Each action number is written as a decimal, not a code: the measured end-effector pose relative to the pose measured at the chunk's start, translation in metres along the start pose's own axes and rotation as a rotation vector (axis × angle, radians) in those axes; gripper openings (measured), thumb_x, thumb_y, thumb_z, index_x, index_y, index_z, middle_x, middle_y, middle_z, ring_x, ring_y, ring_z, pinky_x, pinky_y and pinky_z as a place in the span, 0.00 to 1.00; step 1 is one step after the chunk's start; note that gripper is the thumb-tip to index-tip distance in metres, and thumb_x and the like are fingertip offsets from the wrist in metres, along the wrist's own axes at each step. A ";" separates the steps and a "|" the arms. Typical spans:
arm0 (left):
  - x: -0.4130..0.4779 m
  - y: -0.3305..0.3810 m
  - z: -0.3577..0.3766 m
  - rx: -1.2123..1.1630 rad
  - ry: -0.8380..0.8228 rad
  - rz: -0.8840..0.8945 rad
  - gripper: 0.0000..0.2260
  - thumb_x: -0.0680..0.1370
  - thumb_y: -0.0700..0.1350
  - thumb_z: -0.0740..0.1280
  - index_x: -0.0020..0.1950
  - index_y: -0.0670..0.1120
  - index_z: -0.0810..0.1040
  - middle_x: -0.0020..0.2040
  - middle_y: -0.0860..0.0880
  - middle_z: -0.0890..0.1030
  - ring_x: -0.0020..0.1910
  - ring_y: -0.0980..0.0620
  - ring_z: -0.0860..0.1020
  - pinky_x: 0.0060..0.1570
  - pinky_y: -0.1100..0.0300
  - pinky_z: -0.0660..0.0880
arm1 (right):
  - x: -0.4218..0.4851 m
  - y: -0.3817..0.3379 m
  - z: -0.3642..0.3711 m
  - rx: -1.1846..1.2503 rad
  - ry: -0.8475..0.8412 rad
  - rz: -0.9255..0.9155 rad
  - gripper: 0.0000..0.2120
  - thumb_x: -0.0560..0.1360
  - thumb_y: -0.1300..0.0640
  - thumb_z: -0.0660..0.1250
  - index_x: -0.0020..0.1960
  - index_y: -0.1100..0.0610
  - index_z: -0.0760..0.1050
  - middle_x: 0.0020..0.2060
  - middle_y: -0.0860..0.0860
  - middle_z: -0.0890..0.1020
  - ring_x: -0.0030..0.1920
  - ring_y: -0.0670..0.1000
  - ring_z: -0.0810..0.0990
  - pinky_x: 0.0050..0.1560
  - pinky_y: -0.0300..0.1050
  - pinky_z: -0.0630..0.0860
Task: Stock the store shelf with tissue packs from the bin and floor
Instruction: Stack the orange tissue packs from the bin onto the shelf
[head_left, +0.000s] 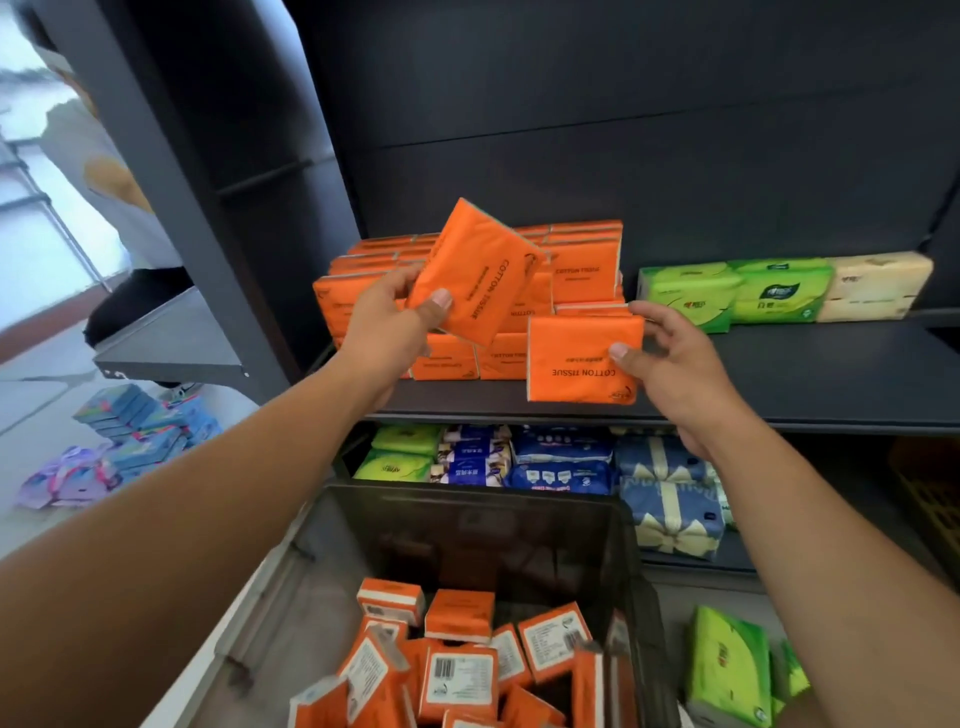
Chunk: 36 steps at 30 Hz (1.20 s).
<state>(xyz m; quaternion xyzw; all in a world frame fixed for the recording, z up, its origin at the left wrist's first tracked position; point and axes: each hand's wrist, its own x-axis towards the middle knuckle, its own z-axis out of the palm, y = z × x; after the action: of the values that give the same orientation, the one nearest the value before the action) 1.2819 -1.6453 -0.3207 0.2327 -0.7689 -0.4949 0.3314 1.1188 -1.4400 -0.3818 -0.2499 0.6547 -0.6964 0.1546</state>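
At the dark store shelf (779, 374), 2 bare hands each hold 1 orange tissue pack. The left hand (387, 322) grips a tilted orange pack (478, 270) by its lower corner, thumb on the printed face and fingers curled behind, raised in front of the stack of orange packs (587, 260) at the shelf's left end. The right hand (670, 364) pinches a second orange pack (582, 358) by its right edge, thumb on the front, fingers behind; this pack stands upright with its print upside down, just before the stack near the shelf's front lip, and I cannot tell whether it touches the board. Right of the stack lie 2 green packs (737, 293) and a cream pack (875, 286). Below, a dark bin (483, 519) holds a jumble of orange packs (457, 670). A green floor pack (727, 665) lies beside the bin on the right, and blue and purple packs (145, 431) sit on the floor to the left.
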 end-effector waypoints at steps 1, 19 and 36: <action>0.007 0.005 0.007 0.002 -0.010 0.010 0.11 0.80 0.44 0.66 0.63 0.50 0.75 0.55 0.47 0.82 0.49 0.49 0.81 0.37 0.58 0.76 | 0.003 0.000 0.000 0.010 -0.004 0.002 0.25 0.78 0.66 0.68 0.73 0.53 0.68 0.62 0.49 0.77 0.52 0.41 0.79 0.37 0.30 0.78; 0.132 0.054 0.135 0.299 -0.211 0.164 0.14 0.77 0.42 0.69 0.63 0.49 0.78 0.54 0.52 0.81 0.53 0.55 0.80 0.56 0.59 0.77 | 0.037 0.010 -0.037 0.060 0.059 0.100 0.20 0.81 0.67 0.63 0.65 0.45 0.69 0.52 0.38 0.77 0.54 0.44 0.78 0.44 0.38 0.77; 0.174 0.010 0.182 1.069 -0.151 0.134 0.18 0.76 0.51 0.67 0.66 0.58 0.76 0.64 0.49 0.78 0.68 0.45 0.69 0.66 0.46 0.54 | 0.058 0.018 -0.055 0.069 0.106 0.096 0.22 0.82 0.65 0.60 0.71 0.44 0.67 0.58 0.41 0.74 0.51 0.40 0.77 0.39 0.32 0.75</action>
<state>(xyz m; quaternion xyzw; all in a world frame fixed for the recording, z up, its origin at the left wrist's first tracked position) 1.0298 -1.6501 -0.3159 0.2832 -0.9481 -0.0280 0.1416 1.0387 -1.4268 -0.3924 -0.1756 0.6489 -0.7225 0.1617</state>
